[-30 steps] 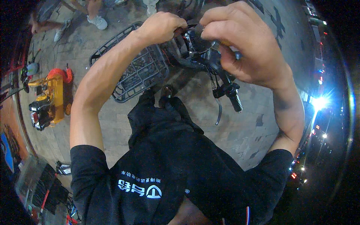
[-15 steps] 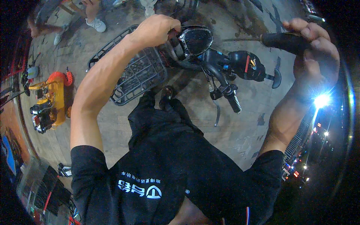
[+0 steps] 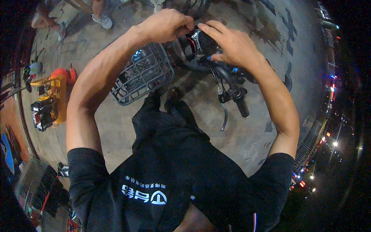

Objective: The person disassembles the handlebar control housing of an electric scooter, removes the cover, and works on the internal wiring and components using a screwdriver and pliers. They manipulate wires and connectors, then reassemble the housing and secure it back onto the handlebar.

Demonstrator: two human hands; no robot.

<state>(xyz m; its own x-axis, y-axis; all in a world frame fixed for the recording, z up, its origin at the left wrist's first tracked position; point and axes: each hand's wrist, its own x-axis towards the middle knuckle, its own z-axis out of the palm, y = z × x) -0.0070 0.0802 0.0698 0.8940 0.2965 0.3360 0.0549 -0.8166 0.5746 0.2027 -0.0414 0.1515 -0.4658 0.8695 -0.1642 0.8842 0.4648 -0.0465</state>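
A black rounded unit (image 3: 208, 43), probably a display or headlight, with shiny clear film on its face, sits at the front of a black electric bike. Over its top and right side my right hand (image 3: 240, 45) curves, thumb low and fingers at the upper edge. My left hand (image 3: 166, 25) is closed in a pinch at the unit's upper left; what its fingers hold is hidden. Close below are the handlebar (image 3: 224, 75), its black grip (image 3: 241, 105) and a brake lever (image 3: 224, 118). The black wire basket (image 3: 145, 77) lies under my left forearm.
A yellow machine (image 3: 54, 96) with a coiled red hose (image 3: 63, 75) stands on the floor at left. At the far left, another person's legs and white shoe (image 3: 102, 21) show. A metal fence (image 3: 309, 133) runs along the right, with lights beyond.
My right hand has swung left from the far right onto the rounded unit. The dark-handled tool with a thin shaft that it held is out of sight. My left hand stays beside the unit.
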